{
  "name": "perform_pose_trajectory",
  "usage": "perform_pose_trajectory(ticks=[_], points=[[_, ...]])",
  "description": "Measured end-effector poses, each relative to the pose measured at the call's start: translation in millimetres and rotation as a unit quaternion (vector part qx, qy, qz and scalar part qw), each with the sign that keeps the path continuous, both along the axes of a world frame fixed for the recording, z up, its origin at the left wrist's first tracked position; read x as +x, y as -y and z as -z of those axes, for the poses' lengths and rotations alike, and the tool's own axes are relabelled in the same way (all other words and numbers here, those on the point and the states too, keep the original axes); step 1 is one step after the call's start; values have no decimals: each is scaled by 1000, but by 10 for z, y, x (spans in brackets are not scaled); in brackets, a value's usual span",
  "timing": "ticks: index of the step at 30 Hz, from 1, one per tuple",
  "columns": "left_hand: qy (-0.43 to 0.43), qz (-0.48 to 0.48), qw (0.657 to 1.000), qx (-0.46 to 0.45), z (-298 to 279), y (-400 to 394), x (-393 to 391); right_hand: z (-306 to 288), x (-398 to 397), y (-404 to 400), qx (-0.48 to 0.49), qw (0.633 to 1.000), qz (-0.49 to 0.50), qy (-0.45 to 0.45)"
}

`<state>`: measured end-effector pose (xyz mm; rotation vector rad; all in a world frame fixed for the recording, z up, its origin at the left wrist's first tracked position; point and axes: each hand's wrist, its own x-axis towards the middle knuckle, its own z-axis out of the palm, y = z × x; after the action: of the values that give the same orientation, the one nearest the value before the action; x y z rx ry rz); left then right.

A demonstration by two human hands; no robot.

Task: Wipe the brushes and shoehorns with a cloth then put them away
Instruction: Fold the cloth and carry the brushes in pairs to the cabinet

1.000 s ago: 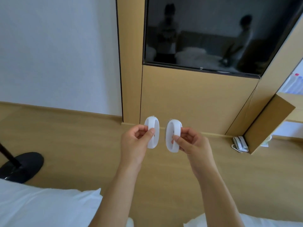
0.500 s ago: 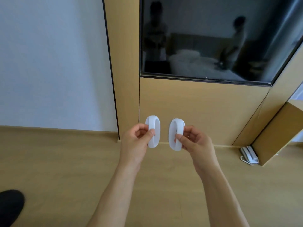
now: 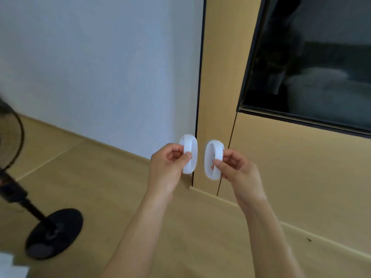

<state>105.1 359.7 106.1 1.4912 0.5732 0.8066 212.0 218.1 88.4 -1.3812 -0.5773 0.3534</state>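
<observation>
I hold two white oval brushes upright in front of me, side by side with a small gap between them. My left hand [image 3: 167, 167] pinches the left brush [image 3: 189, 156] between thumb and curled fingers. The right brush [image 3: 212, 159] is pinched the same way by my right hand [image 3: 236, 169]. Both brushes show their smooth white backs; the bristles are hidden. No cloth or shoehorn is in view.
A black standing fan [image 3: 12, 137] with a round base [image 3: 55, 232] stands on the wooden floor at the left. Ahead is a wooden wall panel [image 3: 291, 167] with a dark television [image 3: 321, 67]. A white wall [image 3: 100, 67] fills the left.
The view has swung to the left: the fan has come into sight and the telephone and cabinet at the right have left it. My hands keep the same hold on the brushes.
</observation>
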Motion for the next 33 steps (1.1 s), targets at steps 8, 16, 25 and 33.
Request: perform_pose_trajectory(ticks=[8,16,25,33], points=[[12,-101,994,34,-215,-777,824,-226,1039,-1061,20,993,-117,11],[23,-174,983,49,-139,-1670,1091,-202,1492,-2248,19,980,-196,35],[43,-200,978,34,23,-3280,1315,-138,1756,-3965,13,975,-220,30],[46,-209,976,46,-140,-4963,1309,-310,1793,-5688,11,973,-228,31]])
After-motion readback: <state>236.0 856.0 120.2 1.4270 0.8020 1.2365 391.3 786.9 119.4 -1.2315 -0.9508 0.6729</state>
